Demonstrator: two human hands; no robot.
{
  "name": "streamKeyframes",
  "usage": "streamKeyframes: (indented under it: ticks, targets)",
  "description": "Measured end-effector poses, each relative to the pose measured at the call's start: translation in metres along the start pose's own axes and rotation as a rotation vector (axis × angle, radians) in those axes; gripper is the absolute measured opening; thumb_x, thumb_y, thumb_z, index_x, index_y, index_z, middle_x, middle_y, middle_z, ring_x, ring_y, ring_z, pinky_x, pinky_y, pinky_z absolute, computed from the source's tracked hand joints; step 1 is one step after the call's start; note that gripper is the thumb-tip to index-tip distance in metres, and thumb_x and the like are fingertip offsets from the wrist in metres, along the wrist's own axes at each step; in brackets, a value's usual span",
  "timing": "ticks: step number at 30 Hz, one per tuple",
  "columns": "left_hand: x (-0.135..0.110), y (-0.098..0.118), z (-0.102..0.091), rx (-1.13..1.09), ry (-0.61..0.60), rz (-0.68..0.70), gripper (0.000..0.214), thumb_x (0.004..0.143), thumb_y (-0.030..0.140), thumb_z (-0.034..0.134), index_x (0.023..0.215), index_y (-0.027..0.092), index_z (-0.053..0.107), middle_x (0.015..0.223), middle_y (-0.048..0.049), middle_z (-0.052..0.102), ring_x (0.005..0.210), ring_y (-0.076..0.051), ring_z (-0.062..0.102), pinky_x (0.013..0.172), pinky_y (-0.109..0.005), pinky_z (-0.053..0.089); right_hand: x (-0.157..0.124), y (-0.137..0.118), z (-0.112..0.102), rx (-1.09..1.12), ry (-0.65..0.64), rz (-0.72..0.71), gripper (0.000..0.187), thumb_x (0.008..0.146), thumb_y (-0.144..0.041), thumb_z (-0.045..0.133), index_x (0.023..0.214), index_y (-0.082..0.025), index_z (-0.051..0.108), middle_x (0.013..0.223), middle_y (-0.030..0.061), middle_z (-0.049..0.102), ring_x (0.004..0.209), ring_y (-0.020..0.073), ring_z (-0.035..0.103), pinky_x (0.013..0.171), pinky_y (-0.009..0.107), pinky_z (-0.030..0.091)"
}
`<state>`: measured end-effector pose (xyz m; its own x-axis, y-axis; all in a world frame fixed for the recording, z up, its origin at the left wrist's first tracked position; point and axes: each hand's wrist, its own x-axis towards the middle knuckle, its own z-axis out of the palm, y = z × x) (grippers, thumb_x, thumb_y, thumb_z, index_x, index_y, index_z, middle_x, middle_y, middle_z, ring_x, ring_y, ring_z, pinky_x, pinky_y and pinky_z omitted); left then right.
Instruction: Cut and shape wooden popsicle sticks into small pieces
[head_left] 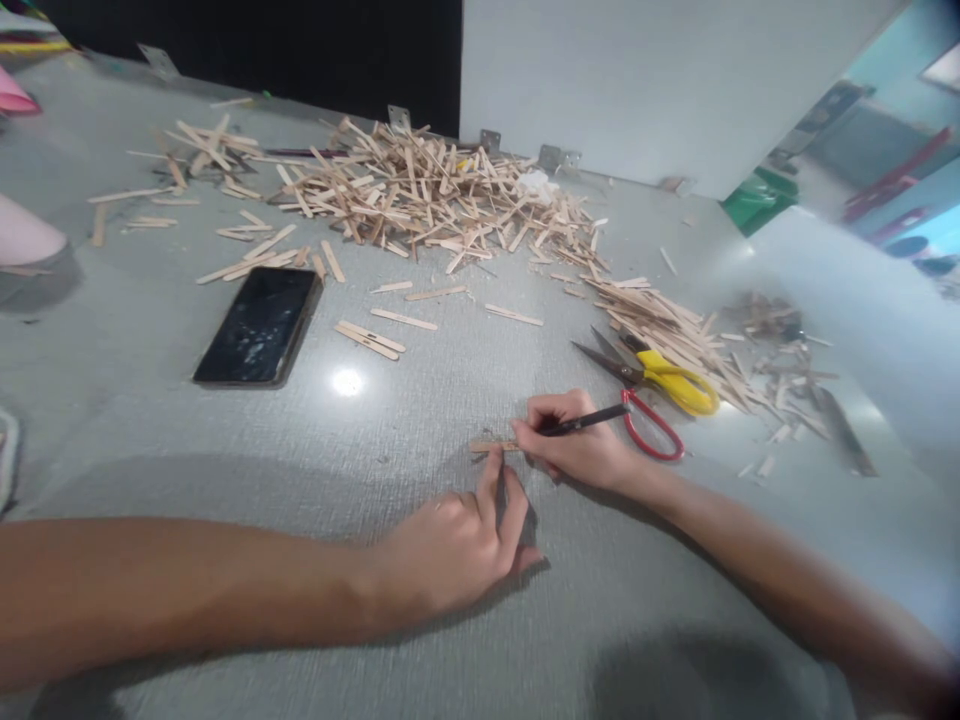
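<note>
The thin stick (484, 447), flat on the table (300, 470), seems light, stiff and snappable, best pinned near its ends; the left hand (465, 540), loosely spread, fingers it while the right hand (574, 440) grips a pen (592, 419).

L forearm (210, 590) bare, R forearm (735, 530) ditto, slim fingers (489, 488)

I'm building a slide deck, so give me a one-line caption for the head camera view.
Left hand touching a small wooden stick, right hand holding a dark pen, yellow-handled scissors nearby.
</note>
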<state>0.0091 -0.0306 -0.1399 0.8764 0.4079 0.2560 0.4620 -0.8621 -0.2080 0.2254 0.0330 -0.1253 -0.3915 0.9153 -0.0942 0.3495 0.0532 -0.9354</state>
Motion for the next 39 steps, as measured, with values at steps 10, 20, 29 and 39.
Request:
streamKeyframes:
  ticks: [10, 20, 29, 39]
  targets:
    - [0.001, 0.001, 0.0, 0.045, 0.014, -0.029, 0.073, 0.113, 0.057, 0.038, 0.124, -0.007, 0.072, 0.12, -0.0458, 0.071, 0.044, -0.027, 0.072, 0.032, -0.031, 0.047, 0.0, 0.001, 0.0, 0.008, 0.012, -0.003, 0.043, 0.098, -0.029, 0.068, 0.061, -0.024, 0.046, 0.045, -0.0085, 0.05, 0.032, 0.008, 0.05, 0.032, 0.018, 0.034]
    - [0.002, 0.001, 0.0, 0.042, 0.026, -0.016, 0.073, 0.113, 0.056, 0.039, 0.123, -0.009, 0.071, 0.118, -0.0466, 0.072, 0.044, -0.026, 0.072, 0.033, -0.031, 0.047, -0.001, -0.002, -0.001, -0.007, 0.01, 0.001, 0.042, 0.098, -0.027, 0.064, 0.061, -0.025, 0.044, 0.043, -0.0093, 0.049, 0.031, 0.0076, 0.048, 0.032, 0.018, 0.034]
    - [0.002, 0.0, 0.001, 0.047, 0.005, -0.034, 0.074, 0.112, 0.061, 0.041, 0.124, -0.005, 0.073, 0.122, -0.0468, 0.07, 0.045, -0.027, 0.073, 0.034, -0.031, 0.048, -0.001, -0.003, -0.001, -0.126, 0.067, -0.038, 0.043, 0.104, -0.031, 0.058, 0.064, -0.026, 0.045, 0.044, -0.0082, 0.051, 0.03, 0.0098, 0.049, 0.032, 0.021, 0.037]
    - [0.003, -0.002, 0.001, 0.048, -0.055, 0.004, 0.069, 0.113, 0.055, 0.044, 0.128, -0.007, 0.071, 0.131, -0.0457, 0.067, 0.051, -0.025, 0.076, 0.041, -0.03, 0.052, 0.002, -0.004, -0.026, -0.665, 0.353, -0.225, 0.026, 0.107, -0.015, 0.049, 0.118, -0.02, 0.072, 0.131, 0.0174, 0.068, 0.118, 0.0304, 0.067, 0.104, 0.045, 0.054]
